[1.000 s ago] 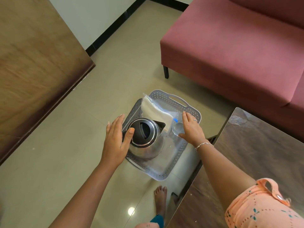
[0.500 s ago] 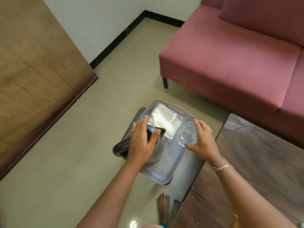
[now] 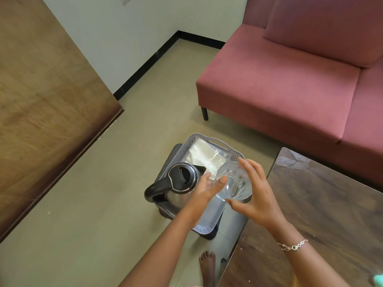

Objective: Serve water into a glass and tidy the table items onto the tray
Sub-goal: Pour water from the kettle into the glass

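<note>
A grey perforated tray (image 3: pixel 204 230) sits on a low dark stool (image 3: pixel 175 152). In it stand a steel kettle (image 3: pixel 182 179) with a black lid and handle, and a clear packet of white tissues (image 3: pixel 202 154) at the far end. Over the tray's right side, my right hand (image 3: pixel 260 196) grips a clear glass (image 3: pixel 233 183), fingers on its far rim and thumb at its near side. The flat fingertips of my left hand (image 3: pixel 205 191) rest against the glass's left side, just right of the kettle. I cannot tell whether the glass holds water.
A dark wooden table (image 3: pixel 323 204) lies right of the tray. A pink sofa (image 3: pixel 279 79) stands behind. A large wooden panel (image 3: pixel 41 100) fills the left. My bare foot (image 3: pixel 207 266) is on the tiled floor near the stool.
My left hand left the kettle lid and moved right to the glass. My right hand, with the glass, came up and nearer. The view shifted upward.
</note>
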`<state>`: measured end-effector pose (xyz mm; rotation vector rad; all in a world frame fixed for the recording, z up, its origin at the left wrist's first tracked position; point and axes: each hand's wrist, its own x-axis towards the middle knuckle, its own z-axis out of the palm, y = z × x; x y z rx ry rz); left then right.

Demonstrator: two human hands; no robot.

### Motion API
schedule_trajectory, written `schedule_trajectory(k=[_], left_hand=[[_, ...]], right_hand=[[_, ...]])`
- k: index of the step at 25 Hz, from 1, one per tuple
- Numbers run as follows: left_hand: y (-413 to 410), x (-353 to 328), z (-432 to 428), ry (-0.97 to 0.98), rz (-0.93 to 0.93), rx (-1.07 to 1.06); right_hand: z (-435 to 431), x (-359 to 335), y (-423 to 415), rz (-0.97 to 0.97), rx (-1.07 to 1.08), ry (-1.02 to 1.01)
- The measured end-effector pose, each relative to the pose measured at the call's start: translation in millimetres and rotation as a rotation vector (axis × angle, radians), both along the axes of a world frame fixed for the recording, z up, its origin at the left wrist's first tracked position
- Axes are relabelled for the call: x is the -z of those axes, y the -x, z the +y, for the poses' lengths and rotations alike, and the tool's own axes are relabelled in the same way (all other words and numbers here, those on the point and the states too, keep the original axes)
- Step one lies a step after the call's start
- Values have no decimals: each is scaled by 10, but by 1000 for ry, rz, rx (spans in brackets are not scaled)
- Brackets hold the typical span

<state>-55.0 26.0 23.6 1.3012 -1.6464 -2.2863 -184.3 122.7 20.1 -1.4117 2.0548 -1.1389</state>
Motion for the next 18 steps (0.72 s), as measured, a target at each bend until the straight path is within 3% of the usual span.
schedule_trajectory(k=[3, 9, 15, 18], left_hand=[[-21, -6, 36, -212, 80, -29], [-111, -33, 78, -273, 139, -73], [-138, -55, 43, -186, 91, 161], [-241, -56, -244, 93, 20, 211]], right_hand=[[11, -68, -98, -37, -34, 57], [145, 6, -215, -351, -42, 66], [204, 128, -236, -411, 57, 134], [233, 134, -224, -409, 93, 136]])
